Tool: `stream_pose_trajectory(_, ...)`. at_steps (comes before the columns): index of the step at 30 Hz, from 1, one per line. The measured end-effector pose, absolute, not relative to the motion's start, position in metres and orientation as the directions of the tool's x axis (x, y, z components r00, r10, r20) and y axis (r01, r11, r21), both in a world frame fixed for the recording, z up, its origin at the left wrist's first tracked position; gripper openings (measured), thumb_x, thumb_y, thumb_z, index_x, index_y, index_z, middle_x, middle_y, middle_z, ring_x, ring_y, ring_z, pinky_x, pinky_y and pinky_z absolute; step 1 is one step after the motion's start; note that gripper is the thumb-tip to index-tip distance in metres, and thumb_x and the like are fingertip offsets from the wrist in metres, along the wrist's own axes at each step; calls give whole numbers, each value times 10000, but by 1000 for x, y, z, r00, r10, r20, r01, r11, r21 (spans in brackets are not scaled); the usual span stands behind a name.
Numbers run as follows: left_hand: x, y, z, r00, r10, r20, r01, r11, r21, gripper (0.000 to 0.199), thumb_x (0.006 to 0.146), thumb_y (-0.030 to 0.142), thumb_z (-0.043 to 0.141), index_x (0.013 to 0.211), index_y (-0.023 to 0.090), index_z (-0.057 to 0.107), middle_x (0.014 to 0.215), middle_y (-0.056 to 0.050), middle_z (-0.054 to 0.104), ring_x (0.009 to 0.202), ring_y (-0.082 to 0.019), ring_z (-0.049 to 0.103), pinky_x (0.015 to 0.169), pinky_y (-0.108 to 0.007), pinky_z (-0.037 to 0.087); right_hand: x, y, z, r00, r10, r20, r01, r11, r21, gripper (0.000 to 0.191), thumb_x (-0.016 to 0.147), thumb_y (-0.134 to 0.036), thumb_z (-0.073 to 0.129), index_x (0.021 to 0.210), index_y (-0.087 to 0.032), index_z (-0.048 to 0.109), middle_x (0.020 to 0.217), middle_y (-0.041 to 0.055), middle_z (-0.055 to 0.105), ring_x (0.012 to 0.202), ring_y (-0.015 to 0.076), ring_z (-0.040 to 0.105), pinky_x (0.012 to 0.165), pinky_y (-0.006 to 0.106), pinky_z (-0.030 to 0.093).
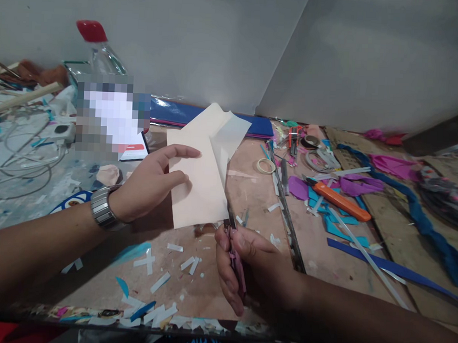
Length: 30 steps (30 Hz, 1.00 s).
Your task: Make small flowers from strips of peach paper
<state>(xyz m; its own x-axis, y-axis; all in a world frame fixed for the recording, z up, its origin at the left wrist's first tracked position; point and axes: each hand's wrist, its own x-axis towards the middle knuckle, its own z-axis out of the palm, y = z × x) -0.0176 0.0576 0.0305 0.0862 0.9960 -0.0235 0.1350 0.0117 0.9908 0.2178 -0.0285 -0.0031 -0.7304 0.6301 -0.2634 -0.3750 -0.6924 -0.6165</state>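
Past a metal-banded wristwatch (105, 208), the left hand (150, 182) pinches a cream paper sheet (196, 190) above the littered worktable (193, 301), its lower-right corner meeting pink-handled scissors (237, 265) clasped in the right hand (259, 254).

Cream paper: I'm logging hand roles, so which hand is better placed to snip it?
Probably the right hand: it grips the scissors, blades at the cream paper, which the left hand holds.
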Motion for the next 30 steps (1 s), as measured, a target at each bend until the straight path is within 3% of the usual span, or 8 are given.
stream_pose_trajectory(8, -20, 59, 28, 123, 992, -26, 132, 9, 991, 483, 759, 118, 684, 1221, 253, 720, 1113, -35, 734, 821, -163, 633, 648, -256, 477, 216, -28, 1, -741, 632, -227, -385, -676, -628, 416, 1037, -627, 542, 1108, -217, 538, 686, -44, 645, 389, 76, 571, 318, 123, 295)
stream_pose_trajectory(17, -19, 58, 29, 82, 997, -5, 122, -5, 993, 506, 730, 126, 690, 1225, 233, 711, 1146, -61, 722, 861, -197, 641, 652, -278, 493, 215, -29, -1, -700, 667, -254, -379, -649, -660, 350, 999, -474, 696, 1132, -157, 628, 740, -6, 657, 504, 81, 580, 378, 128, 437)
stream_pose_trajectory(21, -19, 59, 27, 78, 997, 11, 113, -20, 993, 500, 736, 128, 691, 1222, 242, 709, 1152, -60, 714, 869, -201, 643, 657, -286, 506, 216, -28, -3, -739, 620, -264, -367, -698, -615, 363, 1067, -514, 553, 1144, -163, 605, 759, 31, 699, 541, 122, 645, 417, 176, 511)
stream_pose_trajectory(25, -20, 60, 27, 55, 998, 4, 114, -10, 993, 501, 726, 129, 699, 1215, 238, 709, 1135, -57, 707, 846, -198, 635, 642, -280, 495, 218, -29, -3, -765, 590, -259, -336, -709, -620, 376, 1095, -538, 469, 1144, -179, 567, 770, 38, 718, 472, 87, 604, 397, 134, 416)
stream_pose_trajectory(30, -19, 61, 30, 40, 999, -1, 87, -3, 996, 496, 730, 134, 694, 1218, 223, 701, 1126, -63, 710, 837, -196, 639, 645, -279, 503, 219, -33, 0, -771, 587, -248, -340, -708, -620, 356, 1074, -555, 514, 1108, -200, 531, 732, -11, 680, 364, 42, 427, 346, 131, 319)
